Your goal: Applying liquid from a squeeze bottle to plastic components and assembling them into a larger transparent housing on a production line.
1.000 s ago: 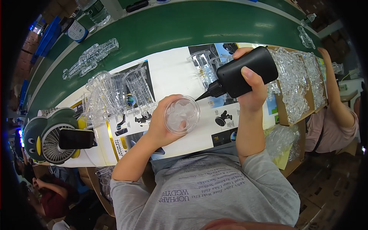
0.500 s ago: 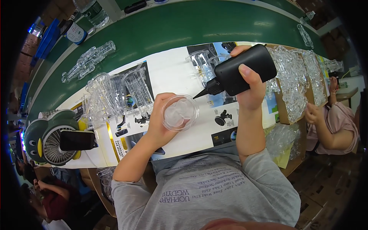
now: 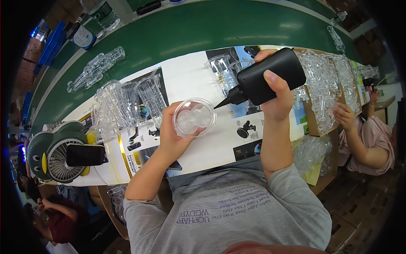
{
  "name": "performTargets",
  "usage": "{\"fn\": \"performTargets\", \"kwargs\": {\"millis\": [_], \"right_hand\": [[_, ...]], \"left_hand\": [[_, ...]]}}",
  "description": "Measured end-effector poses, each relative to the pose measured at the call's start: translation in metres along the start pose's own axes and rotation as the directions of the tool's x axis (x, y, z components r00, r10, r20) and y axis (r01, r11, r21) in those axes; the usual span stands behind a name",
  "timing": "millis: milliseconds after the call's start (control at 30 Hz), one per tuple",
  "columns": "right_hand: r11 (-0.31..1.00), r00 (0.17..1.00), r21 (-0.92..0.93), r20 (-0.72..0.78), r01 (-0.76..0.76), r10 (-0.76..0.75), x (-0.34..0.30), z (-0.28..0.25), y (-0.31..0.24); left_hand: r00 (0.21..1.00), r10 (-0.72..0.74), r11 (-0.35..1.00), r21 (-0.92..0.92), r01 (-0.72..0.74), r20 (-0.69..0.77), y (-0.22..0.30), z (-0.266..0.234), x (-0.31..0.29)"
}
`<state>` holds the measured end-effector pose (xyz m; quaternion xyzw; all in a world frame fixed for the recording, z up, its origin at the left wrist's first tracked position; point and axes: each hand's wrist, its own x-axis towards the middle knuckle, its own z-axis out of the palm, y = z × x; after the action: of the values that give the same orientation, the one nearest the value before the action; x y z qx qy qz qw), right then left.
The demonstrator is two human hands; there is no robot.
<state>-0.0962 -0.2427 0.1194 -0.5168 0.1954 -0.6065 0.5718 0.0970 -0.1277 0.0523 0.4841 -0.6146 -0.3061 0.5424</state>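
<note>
My left hand (image 3: 175, 134) is closed round a clear plastic piece with a round rim (image 3: 195, 119), its open end facing up. Tilted on its side, a black squeeze bottle (image 3: 270, 78) with a pointed nozzle is gripped in my right hand (image 3: 278, 99). The nozzle tip points left and down, at or very near the right side of the rim; whether it touches I cannot tell. Behind the bottle stand clear plastic parts (image 3: 222, 70). To the left of my left hand lies a cluster of similar clear parts (image 3: 122, 103).
A penguin-shaped fan (image 3: 46, 158) with a dark phone (image 3: 85, 155) in front stands at the left. Cardboard boxes of clear parts (image 3: 323, 93) fill the right side. Beyond the printed sheet (image 3: 182, 80) runs a green surface (image 3: 177, 42). Another person's hand (image 3: 344, 116) reaches to the boxes.
The clear piece and my left hand have shifted slightly left and up, away from the nozzle tip. My right hand and the bottle are almost still. The other person's hand has moved.
</note>
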Motion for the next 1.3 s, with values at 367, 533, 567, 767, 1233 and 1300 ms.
{"fn": "performTargets", "kwargs": {"millis": [367,533,567,767,1233,1300], "right_hand": [[1.000,0.999,0.009,-0.031,0.012,-0.012,0.0006,0.0013,-0.0007],[1.000,0.999,0.020,-0.032,-0.005,0.006,0.0002,0.0014,-0.0029],[1.000,0.999,0.018,-0.030,-0.013,0.013,0.0002,0.0015,-0.0030],[0.999,0.999,0.030,-0.036,-0.029,0.030,0.0009,0.0021,-0.0028],[0.997,0.998,-0.049,-0.038,-0.052,0.050,0.0009,0.0006,-0.0027],[0.998,0.998,-0.047,-0.037,-0.043,0.041,0.0012,0.0003,-0.0026]], "left_hand": [[0.998,0.065,0.997,-0.039,-0.065,-0.006,0.0006,-0.0035,0.0023],[0.993,0.108,0.993,0.049,-0.106,-0.038,-0.0001,-0.0067,0.0072],[0.994,0.107,0.993,0.049,-0.105,-0.038,0.0007,-0.0067,0.0075],[0.996,0.076,0.997,0.019,-0.075,-0.044,0.0010,-0.0068,0.0076],[0.998,0.068,0.997,-0.033,-0.068,-0.010,-0.0009,-0.0069,0.0077],[0.999,0.046,0.998,-0.049,-0.046,-0.011,-0.0012,-0.0068,0.0053]]}}
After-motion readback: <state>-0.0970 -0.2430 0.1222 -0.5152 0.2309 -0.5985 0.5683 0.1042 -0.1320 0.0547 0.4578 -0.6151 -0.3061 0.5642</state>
